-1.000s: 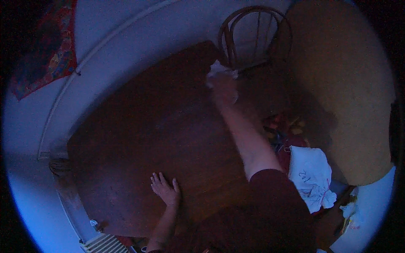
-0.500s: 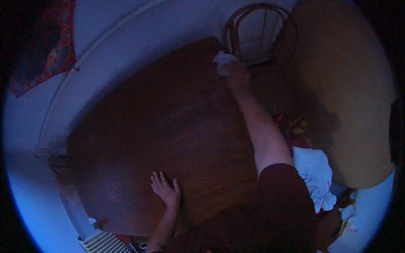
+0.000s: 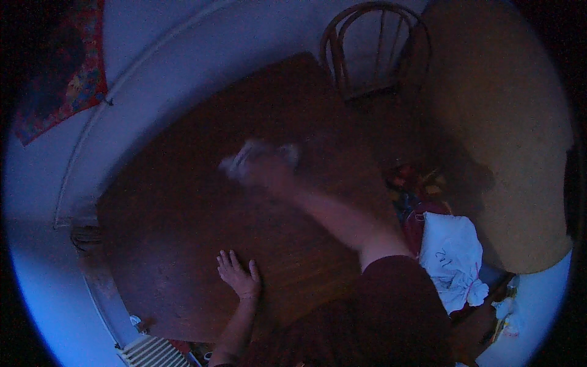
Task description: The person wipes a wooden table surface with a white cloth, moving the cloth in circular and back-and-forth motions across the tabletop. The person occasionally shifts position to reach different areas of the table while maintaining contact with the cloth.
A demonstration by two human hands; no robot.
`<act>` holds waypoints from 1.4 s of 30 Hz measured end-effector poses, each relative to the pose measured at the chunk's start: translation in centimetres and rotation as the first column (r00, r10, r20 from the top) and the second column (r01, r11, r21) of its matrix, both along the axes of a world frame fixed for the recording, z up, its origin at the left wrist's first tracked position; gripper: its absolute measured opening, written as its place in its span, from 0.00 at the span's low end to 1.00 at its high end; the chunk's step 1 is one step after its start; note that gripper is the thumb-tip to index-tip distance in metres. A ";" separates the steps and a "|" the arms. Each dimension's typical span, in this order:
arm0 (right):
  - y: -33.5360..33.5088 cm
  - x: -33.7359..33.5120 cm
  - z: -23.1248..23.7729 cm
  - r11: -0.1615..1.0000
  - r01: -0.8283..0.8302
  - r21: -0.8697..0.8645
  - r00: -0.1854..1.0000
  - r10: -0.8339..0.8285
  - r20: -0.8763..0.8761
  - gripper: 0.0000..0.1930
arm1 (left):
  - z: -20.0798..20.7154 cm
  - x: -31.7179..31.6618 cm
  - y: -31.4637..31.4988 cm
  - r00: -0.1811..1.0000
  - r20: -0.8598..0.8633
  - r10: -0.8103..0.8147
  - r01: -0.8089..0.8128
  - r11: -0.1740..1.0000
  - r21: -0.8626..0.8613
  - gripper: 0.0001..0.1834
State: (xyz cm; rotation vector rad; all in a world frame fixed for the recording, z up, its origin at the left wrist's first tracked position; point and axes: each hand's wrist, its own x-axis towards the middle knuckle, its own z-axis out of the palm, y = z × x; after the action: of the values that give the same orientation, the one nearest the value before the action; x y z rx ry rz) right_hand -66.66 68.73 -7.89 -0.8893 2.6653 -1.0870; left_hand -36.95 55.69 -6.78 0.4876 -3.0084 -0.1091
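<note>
A dark brown wooden table (image 3: 183,244) fills the middle of the view. My left hand (image 3: 239,278) lies flat on its near part, fingers spread, holding nothing. Over the far middle of the tabletop, my right hand (image 3: 272,174) is closed on a crumpled whitish cloth (image 3: 244,160). Motion smears that hand and the cloth, and its single fingers cannot be made out. Cloth edges stick out on both sides of the hand.
A round-backed wooden chair (image 3: 376,52) stands beyond the table's far right corner. Right of the table are a tied white bag (image 3: 452,257) and patterned fabric (image 3: 416,183). A ribbed white radiator (image 3: 153,353) is at the lower left. A tan panel (image 3: 507,134) curves along the right.
My right hand has swept the cloth from the table's far right corner leftward and nearer, to the middle of the top. My left hand has stayed in place.
</note>
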 end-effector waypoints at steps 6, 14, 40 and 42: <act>14.6 -11.8 -0.1 0.772 0.619 0.146 0.737 -0.506 -0.447 0.10 | 0.1 -0.1 0.6 1.000 0.015 0.008 -0.008 1.000 -0.010 0.34; -3.5 1.3 1.0 0.990 0.142 0.015 0.973 -0.137 -0.183 0.11 | 0.3 -0.6 1.2 1.000 0.008 -0.007 0.006 1.000 0.019 0.34; 1.3 -1.9 1.1 0.991 0.117 -0.062 0.993 -0.119 -0.024 0.19 | 0.3 0.0 0.6 1.000 -0.005 0.002 -0.002 1.000 0.017 0.35; 9.4 -6.3 -0.1 0.942 0.336 0.009 0.910 -0.323 -0.259 0.19 | 0.6 -0.3 1.1 1.000 -0.018 0.010 -0.010 0.999 0.046 0.35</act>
State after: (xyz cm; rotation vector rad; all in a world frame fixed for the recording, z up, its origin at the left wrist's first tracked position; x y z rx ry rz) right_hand -72.97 78.13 -8.03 -0.6162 3.1299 -1.0151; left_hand -37.22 56.75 -6.17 0.5029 -2.9913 -0.1808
